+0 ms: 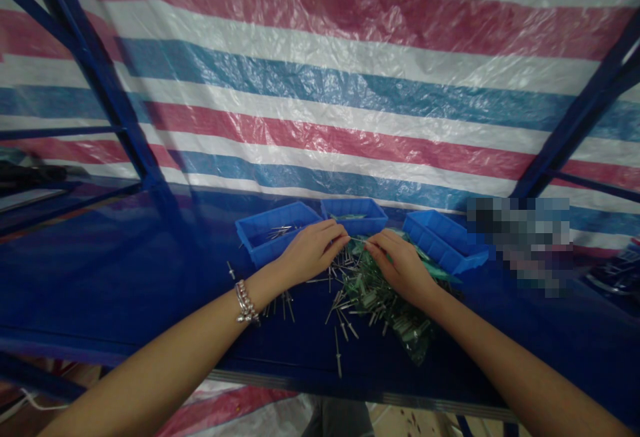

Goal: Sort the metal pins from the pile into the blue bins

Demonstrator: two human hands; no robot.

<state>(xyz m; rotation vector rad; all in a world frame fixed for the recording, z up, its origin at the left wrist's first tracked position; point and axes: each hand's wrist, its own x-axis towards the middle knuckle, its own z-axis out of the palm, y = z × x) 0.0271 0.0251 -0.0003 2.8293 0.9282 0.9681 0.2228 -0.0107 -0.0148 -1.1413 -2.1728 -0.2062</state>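
My left hand [315,249], with a beaded bracelet [245,302] at its wrist, is closed in a pinch in front of the blue bins. My right hand [400,260] pinches just opposite, above the heap. Between the two sets of fingertips runs a thin pale rod that looks like a blind rivet [358,240]; its ends are hidden by fingers. Under and beside my hands spreads a pile of blind rivets [350,284], partly in a clear greenish plastic bag [415,340]. Single rivets lie loose, one rivet [339,356] near the front edge and another [231,270] at the left.
Left blue bin [263,227] holds several rivets; the middle bin [354,214] contains a few thin pieces. The right bin [440,240] sits tilted beside green plastic. A blue frame post [107,84] and a striped sheet [325,77] stand behind the blue table [165,277]. A blurred patch covers something at right.
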